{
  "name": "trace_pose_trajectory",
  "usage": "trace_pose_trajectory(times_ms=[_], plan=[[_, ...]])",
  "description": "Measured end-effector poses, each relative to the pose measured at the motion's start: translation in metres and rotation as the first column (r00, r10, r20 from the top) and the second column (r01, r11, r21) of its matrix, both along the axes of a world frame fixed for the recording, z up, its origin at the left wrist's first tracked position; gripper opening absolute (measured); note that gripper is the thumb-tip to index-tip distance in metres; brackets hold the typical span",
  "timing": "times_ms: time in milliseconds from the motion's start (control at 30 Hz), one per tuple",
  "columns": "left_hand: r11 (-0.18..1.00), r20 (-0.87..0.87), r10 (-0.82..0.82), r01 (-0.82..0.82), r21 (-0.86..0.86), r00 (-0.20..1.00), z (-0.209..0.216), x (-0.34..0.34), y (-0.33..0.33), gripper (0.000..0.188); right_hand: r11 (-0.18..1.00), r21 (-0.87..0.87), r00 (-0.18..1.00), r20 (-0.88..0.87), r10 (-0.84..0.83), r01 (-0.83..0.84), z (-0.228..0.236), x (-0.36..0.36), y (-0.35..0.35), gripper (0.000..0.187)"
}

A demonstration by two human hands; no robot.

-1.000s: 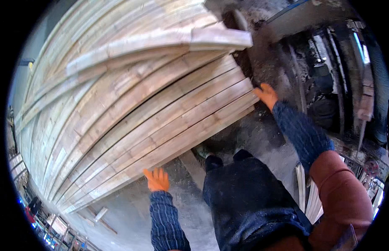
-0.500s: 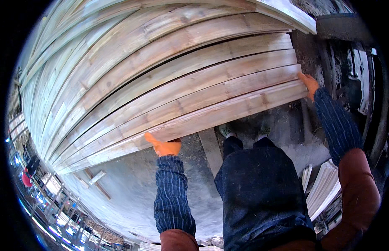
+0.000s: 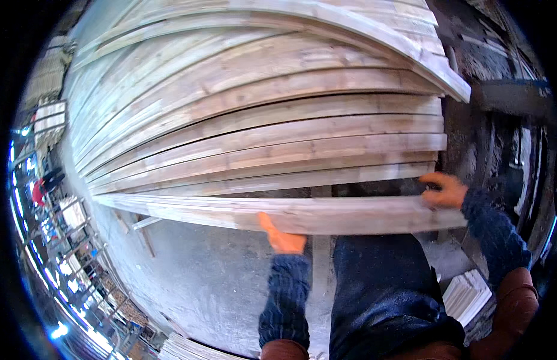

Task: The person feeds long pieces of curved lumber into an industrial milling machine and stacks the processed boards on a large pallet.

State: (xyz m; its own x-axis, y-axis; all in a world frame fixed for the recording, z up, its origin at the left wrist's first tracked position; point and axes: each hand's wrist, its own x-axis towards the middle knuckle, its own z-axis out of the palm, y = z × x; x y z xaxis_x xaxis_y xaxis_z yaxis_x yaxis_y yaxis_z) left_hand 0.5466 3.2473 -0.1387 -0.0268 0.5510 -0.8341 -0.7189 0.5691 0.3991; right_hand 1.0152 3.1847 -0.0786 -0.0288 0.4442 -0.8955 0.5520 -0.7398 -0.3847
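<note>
The left hand is gripping the near edge of a long plank, its fingers hidden beneath; the right hand is clasping the far edge near the right end. The plank is spanning both hands and stretching well leftward, probably proving stiff, fairly heavy and hard to break, with bare wood likely giving decent friction. Wide-set holds are likely suiting its length. Beyond the hands, similar boards are lying side by side.

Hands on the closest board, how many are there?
2: the left hand at the lower edge of the board, and the right hand near its right end. Some fingers are hidden.
</note>
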Motion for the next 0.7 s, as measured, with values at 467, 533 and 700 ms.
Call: trace_pose_trajectory(times_ms=[467, 533, 700], plan=[[-0.077, -0.695, -0.691, 0.976, -0.201, -0.198, 0.272, -0.049, -0.011, 0.056, 0.938, -0.178, 0.875, -0.443, 0.194, -0.298, 0.189, -0.123, 0.01, 0.13], [-0.102, -0.947, -0.116, 0.952, -0.288, -0.299, 0.282, -0.076, 0.033, 0.057, 0.947, -0.135, 0.898, -0.38, 0.221, -0.291, 0.22, -0.085, -0.018, 0.126], [-0.494, -0.709, -0.065, 0.64, -0.588, -0.702, 0.202, -0.162, 0.112, 0.109, 0.962, -0.047, 0.925, -0.289, 0.246, -0.27, 0.272, -0.008, -0.075, 0.121]])
